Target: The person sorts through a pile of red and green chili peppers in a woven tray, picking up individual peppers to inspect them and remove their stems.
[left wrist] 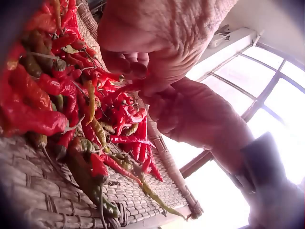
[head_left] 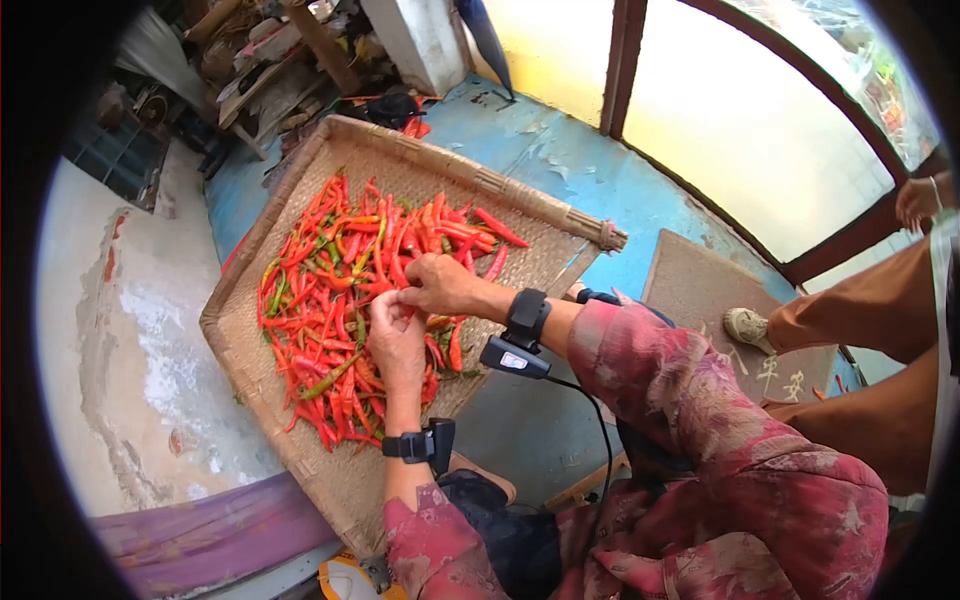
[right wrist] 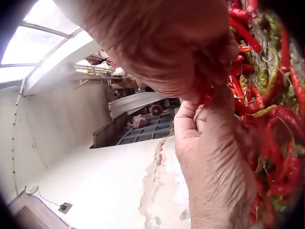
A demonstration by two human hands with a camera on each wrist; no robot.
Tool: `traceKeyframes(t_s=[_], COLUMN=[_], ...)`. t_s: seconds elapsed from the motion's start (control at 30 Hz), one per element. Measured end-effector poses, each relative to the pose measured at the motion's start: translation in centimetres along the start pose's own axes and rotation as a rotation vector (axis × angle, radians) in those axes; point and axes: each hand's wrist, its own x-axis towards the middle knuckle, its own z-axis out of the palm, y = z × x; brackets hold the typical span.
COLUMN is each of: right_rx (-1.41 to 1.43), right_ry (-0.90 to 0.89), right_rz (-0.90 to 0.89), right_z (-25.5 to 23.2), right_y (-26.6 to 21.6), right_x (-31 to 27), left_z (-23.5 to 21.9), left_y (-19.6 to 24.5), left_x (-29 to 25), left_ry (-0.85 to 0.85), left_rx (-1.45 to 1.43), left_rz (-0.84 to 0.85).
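Note:
Red chilies [head_left: 330,300], with some green and orange ones among them, lie heaped on a woven tray [head_left: 470,180]. Over the right part of the heap both hands meet. The left hand [head_left: 398,345] has its fingers curled around a red chili, also visible between the hands in the right wrist view [right wrist: 205,90]. The right hand [head_left: 440,285] pinches at the same chili from the other side. In the left wrist view the left hand [left wrist: 162,38] is above the chilies [left wrist: 71,105], its fingertips partly hidden; the right hand [left wrist: 200,114] touches it.
A wall [head_left: 150,330] runs along the left, with purple cloth [head_left: 230,535] below. Another person's legs [head_left: 870,310] and shoe [head_left: 748,330] are at the right, by a mat [head_left: 690,290]. Clutter [head_left: 270,80] stands behind the tray. A cable [head_left: 605,440] hangs from the right wrist camera.

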Motion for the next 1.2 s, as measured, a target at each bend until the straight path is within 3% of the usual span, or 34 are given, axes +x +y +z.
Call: traceKeyframes(t_s=[0.03,0.1,0.23,0.3,0.33,0.4,0.43,0.5,0.6,0.67,0.7,0.77,0.83,0.9,0.97,1.03,1.1,1.2], right_rx=[-0.007,-0.046,-0.003,0.066,0.065,-0.086,-0.074,0.092,0.036,0.009,0.001,-0.081,-0.156,-0.133,-0.013,-0.045,-0.05,0.014], right_ry=[0.029,0.083,0.124,0.419,0.425,0.711,0.703,-0.101,0.036,-0.011,0.054,0.038,0.025,0.066,0.117,0.189,0.263,0.151], right_rz=[0.006,-0.051,0.025,0.06,0.063,-0.109,-0.113,0.147,0.065,0.053,0.005,0.01,-0.054,-0.004,0.026,-0.017,-0.086,-0.099], right_z=[0.2,1.3,-0.9,-1.0,-0.9,-1.0,-1.2,-1.7,-0.1,-0.5,-0.5,-1.3,-2.0,-2.3,-3.7,-3.8,-3.5,-2.6], right_y=[0.2,1.3,-0.3,-0.6,-0.7,-1.3,-1.7,-2.2,-1.7,-1.3,-1.2,-1.1,-0.5,0.2,-0.9,-0.8,-0.8,-1.1], right_x=[0.1,0.6,0.6,1.0,1.1,1.1,0.9,0.3,-0.4,0.2,0.4,0.4,0.7,1.3,1.3,1.5,1.6,1.0], left_z=[-0.2,-0.9,-1.9,-1.4,-1.2,-1.3,-1.2,-0.2,0.4,0.4,0.4,-0.7,-2.3,-5.3,-8.6,-9.9,-10.6,-10.5], left_y=[-0.2,-0.2,-0.2,1.5,1.9,2.2,2.3,2.4,0.9,0.7,0.8,2.2,2.8,2.5,1.6,1.6,0.4,-0.4], left_x=[0.0,0.0,-0.1,-0.5,-0.7,-0.8,-0.9,-0.9,-0.8,-1.1,-1.1,-1.4,-1.5,-0.9,-0.8,-1.7,-2.0,-1.4], left_ry=[-0.027,-0.028,0.021,0.033,0.098,0.138,0.15,0.13,0.049,0.018,-0.017,-0.102,-0.056,0.072,0.074,-0.022,-0.076,-0.036], left_rx=[-0.123,-0.121,-0.062,-0.034,-0.06,-0.112,-0.105,-0.159,-0.144,-0.131,-0.171,0.182,0.332,0.988,1.14,1.26,1.409,1.405], left_rz=[-0.032,-0.113,-0.14,-0.149,-0.15,-0.172,-0.174,-0.11,0.017,-0.017,-0.038,-0.161,-0.109,0.224,0.19,0.054,0.122,0.079])
